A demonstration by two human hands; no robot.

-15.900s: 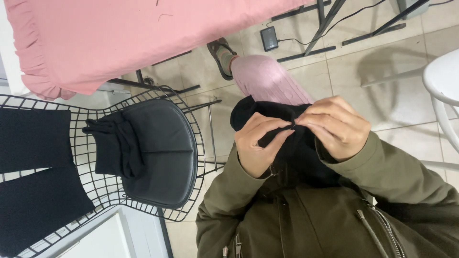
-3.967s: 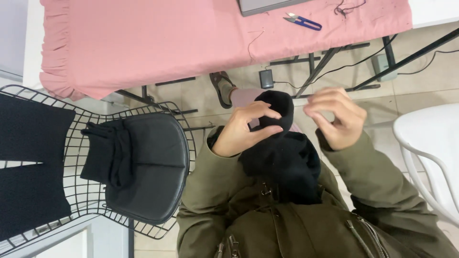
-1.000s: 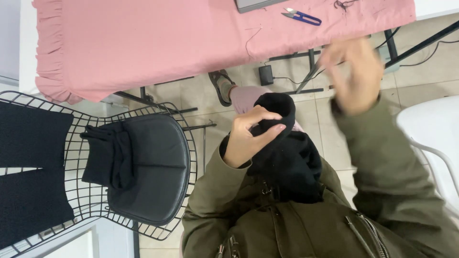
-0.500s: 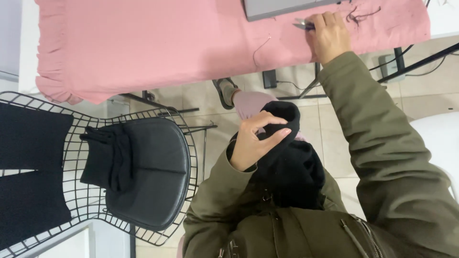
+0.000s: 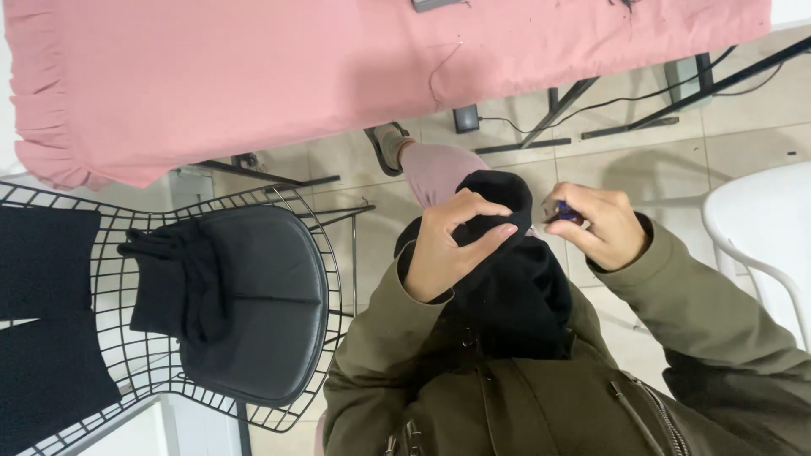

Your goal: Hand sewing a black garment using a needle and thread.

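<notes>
Left hand (image 5: 452,245) pinching black cloth (image 5: 507,287) at frame centre; right hand (image 5: 596,224), back from the pink table (image 5: 253,76), now gripping blue snips (image 5: 564,213), ready for cutting.

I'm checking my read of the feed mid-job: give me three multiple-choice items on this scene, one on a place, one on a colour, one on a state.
1. Where does the folded black cloth lie?
A. on the wire chair's seat pad
B. on the pink table
C. on the white chair

2. What colour is the small tool in the right hand?
A. red
B. blue-purple
C. yellow

3. What is the left hand doing?
A. hanging free
B. resting on the table
C. pinching the black garment

Answers:
1 A: the folded black cloth sits on the wire chair.
2 B: the small tool in the right hand shows blue-purple.
3 C: the left hand grips the black garment.
</notes>
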